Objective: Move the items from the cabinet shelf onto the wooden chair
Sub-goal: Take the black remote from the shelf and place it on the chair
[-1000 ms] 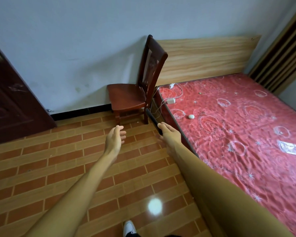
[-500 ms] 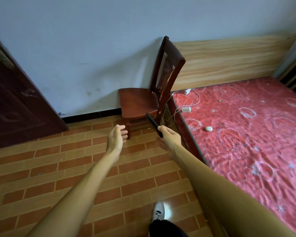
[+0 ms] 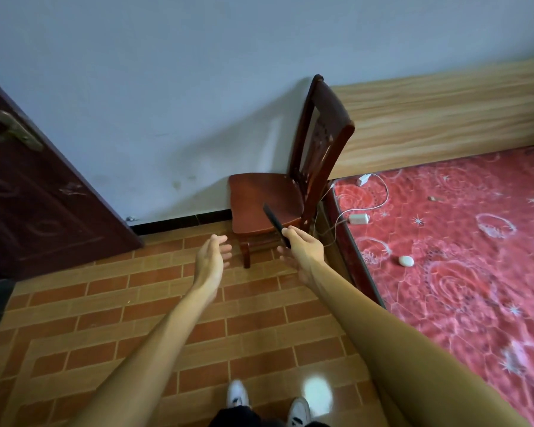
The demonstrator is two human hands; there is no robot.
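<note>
A dark red wooden chair point(image 3: 256, 198) stands against the wall beside the bed, its seat bare. My right hand point(image 3: 302, 251) holds a thin flat black object point(image 3: 275, 223) that sticks out over the front edge of the seat. My left hand point(image 3: 211, 257) hovers over the floor just left of the chair's front leg, fingers loosely curled and holding nothing. No cabinet shelf shows in this view.
A bed with a red patterned cover point(image 3: 463, 257) runs along the right, carrying a white charger and cable point(image 3: 359, 218) and a small white pebble-like item point(image 3: 406, 261). A dark door point(image 3: 37, 204) stands at the left. Brick-patterned floor tiles point(image 3: 136, 318) lie below; my shoes point(image 3: 238, 396) show at the bottom.
I have stepped closer to the chair. Both hands have moved forward, and the black object now reaches over the seat's front edge.
</note>
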